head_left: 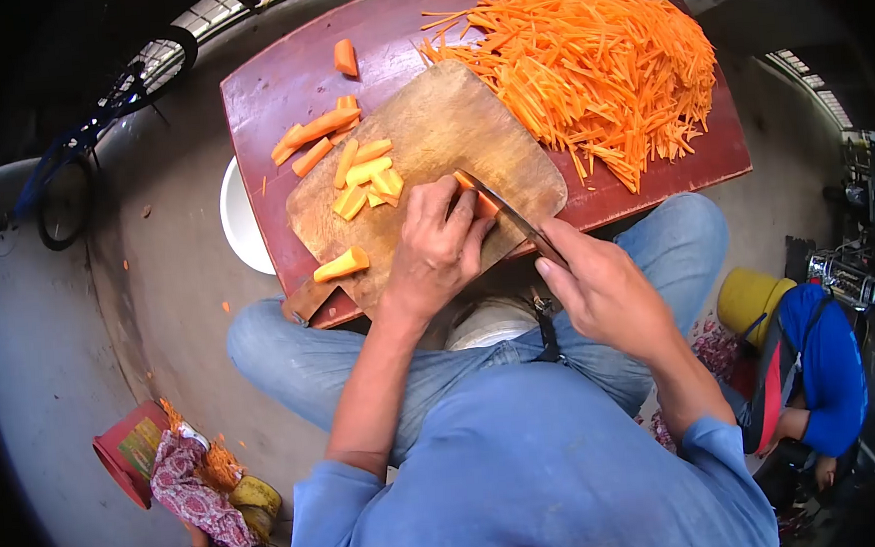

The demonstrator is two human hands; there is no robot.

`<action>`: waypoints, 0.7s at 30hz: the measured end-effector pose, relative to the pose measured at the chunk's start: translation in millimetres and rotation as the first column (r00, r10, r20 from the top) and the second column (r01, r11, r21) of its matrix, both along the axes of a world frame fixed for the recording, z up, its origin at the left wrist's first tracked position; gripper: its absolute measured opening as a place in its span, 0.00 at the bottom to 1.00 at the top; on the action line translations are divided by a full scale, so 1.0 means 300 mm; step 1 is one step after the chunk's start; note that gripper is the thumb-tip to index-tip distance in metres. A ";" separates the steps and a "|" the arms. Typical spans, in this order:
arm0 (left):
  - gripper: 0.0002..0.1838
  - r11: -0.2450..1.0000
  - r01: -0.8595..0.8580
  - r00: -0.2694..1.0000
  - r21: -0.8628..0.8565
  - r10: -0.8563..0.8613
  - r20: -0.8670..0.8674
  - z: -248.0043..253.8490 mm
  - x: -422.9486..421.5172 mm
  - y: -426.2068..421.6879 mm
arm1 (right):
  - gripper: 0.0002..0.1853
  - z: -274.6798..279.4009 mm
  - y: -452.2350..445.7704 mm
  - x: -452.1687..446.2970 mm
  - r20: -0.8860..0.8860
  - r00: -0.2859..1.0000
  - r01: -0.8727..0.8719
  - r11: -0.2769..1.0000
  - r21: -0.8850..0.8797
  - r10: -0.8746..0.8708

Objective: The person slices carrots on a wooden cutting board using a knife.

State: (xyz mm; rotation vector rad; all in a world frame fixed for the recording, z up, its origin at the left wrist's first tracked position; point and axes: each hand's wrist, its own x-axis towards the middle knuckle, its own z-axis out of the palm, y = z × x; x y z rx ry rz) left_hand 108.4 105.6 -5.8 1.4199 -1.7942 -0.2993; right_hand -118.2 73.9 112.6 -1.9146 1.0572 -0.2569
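On the red table point(687, 170) lies a wooden cutting board point(448, 112). My left hand point(434, 244) is closed over a carrot piece point(487, 206) near the board's lower right edge, its fingertips pressing on it. A knife point(509, 217) is in my right hand point(603, 283), fingers wrapped round its handle, the blade against that piece. Several yellow carrot pieces point(369, 172) lie left of my left hand, with another yellow piece point(341, 264) nearer the board's lower left corner. Orange chunks point(316, 128) sit by the board's upper left edge.
Shredded carrot point(605, 63) is heaped at the table's right. One orange chunk point(345, 58) lies farther back. A white basin point(242, 220) stands beyond the left edge. A person in blue point(829, 370) is at right, another person in patterned clothing point(195, 479) at lower left. A bicycle point(80, 155) stands upper left.
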 end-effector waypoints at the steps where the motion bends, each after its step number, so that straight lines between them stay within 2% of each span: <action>1: 0.23 1.000 -0.002 1.000 0.003 0.002 -0.010 0.002 0.000 -0.002 | 0.17 0.002 0.013 -0.004 0.002 1.000 0.004 1.000 -0.005 -0.004; 6: 0.20 1.000 0.016 1.000 -0.018 -0.016 0.004 0.008 0.002 -0.009 | 0.21 -0.052 -0.006 0.025 -0.025 0.999 -0.025 0.993 -0.118 0.022; 9: 0.19 0.999 0.015 1.000 -0.039 -0.015 -0.008 0.016 -0.002 -0.012 | 0.21 -0.097 -0.034 0.048 0.053 0.998 -0.027 0.985 -0.168 0.037; 12: 0.18 0.999 0.010 1.000 -0.038 -0.010 -0.015 0.011 0.003 -0.010 | 0.17 -0.021 -0.017 0.019 -0.001 1.000 -0.031 0.998 -0.045 0.031; 15: 0.18 0.999 -0.005 1.000 -0.032 0.004 -0.021 0.003 -0.001 -0.001 | 0.16 0.006 0.023 0.005 0.008 1.000 -0.007 0.998 -0.062 0.008; 18: 0.17 0.998 0.007 1.000 -0.054 -0.008 -0.011 0.012 0.003 -0.014 | 0.16 -0.064 0.010 0.046 0.045 0.999 -0.021 0.983 -0.181 0.029; 21: 0.17 0.998 0.011 1.000 -0.061 -0.011 0.000 0.019 0.000 -0.012 | 0.17 -0.098 -0.002 0.060 0.072 0.996 -0.030 0.978 -0.205 0.046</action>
